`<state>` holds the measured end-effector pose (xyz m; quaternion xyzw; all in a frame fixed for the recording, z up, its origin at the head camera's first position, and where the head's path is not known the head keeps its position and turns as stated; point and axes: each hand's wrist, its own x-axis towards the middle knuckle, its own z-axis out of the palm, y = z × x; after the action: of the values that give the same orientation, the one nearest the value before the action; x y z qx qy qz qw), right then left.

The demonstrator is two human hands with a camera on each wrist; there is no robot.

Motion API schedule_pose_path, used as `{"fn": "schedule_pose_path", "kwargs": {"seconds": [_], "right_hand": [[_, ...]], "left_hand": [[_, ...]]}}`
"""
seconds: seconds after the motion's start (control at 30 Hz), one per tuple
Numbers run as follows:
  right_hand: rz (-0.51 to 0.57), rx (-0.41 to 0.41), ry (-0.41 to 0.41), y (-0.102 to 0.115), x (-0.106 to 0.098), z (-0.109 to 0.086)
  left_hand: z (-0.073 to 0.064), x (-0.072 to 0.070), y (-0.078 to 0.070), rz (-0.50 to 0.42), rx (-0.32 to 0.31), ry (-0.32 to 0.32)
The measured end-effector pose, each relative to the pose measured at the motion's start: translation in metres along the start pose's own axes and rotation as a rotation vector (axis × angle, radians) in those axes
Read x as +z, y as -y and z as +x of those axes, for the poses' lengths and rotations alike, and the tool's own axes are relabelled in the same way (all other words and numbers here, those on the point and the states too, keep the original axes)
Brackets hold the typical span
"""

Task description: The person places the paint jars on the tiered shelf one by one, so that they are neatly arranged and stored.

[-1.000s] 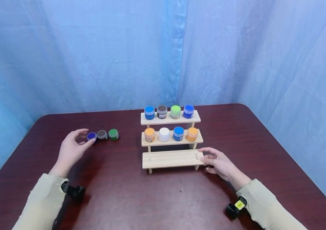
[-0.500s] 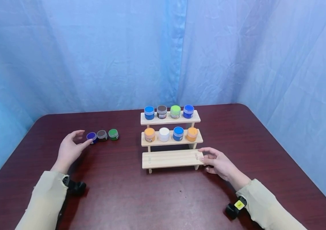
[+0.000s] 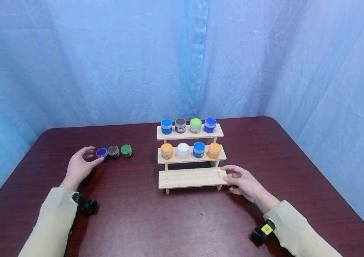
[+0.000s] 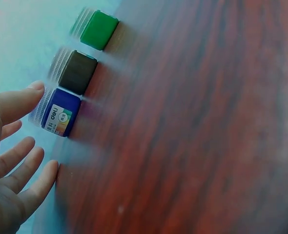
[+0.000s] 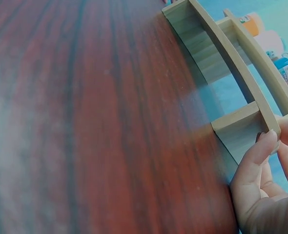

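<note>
Three small paint jars stand side by side on the left of the table: a dark blue jar [image 3: 102,153], a dark brown jar [image 3: 113,152] and a green jar [image 3: 126,150]. My left hand [image 3: 78,166] is beside the dark blue one, its thumb [image 4: 24,102] right at the clear lid and the other fingers spread apart below. At the centre is a three-tier wooden display rack [image 3: 191,177]. Thumb and fingers of my right hand [image 3: 246,184] pinch the right end of its bare bottom shelf [image 5: 263,109].
On the rack's top shelf [image 3: 190,135] stand light blue, brown, light green and blue jars. The middle shelf [image 3: 192,160] bears two orange jars, a white jar [image 3: 183,151] and a blue jar. Blue curtains [image 3: 121,64] hang behind the dark red table [image 3: 156,225].
My left hand has drawn back slightly to the left from the dark blue jar, and its fingers no longer reach behind it. The right hand keeps its grip on the rack.
</note>
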<state>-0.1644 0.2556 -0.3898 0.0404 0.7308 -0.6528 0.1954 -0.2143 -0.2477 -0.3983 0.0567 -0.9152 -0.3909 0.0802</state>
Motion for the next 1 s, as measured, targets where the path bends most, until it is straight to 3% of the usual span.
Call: {"fn": "schedule_pose_path", "kwargs": {"seconds": [0.23, 0.53, 1.0], "right_hand": [[-0.006, -0.003, 0.002, -0.0001, -0.0007, 0.0004], [-0.016, 0.006, -0.001, 0.0007, -0.0012, 0.0012], [-0.010, 0.005, -0.001, -0.0013, -0.0008, 0.0005]], "left_hand": [[0.0056, 0.0017, -0.0003, 0.011, 0.025, 0.011], [0.0089, 0.0023, -0.0041, 0.027, 0.004, 0.060], [0.0079, 0.0032, -0.0048, 0.037, 0.002, 0.060]]}}
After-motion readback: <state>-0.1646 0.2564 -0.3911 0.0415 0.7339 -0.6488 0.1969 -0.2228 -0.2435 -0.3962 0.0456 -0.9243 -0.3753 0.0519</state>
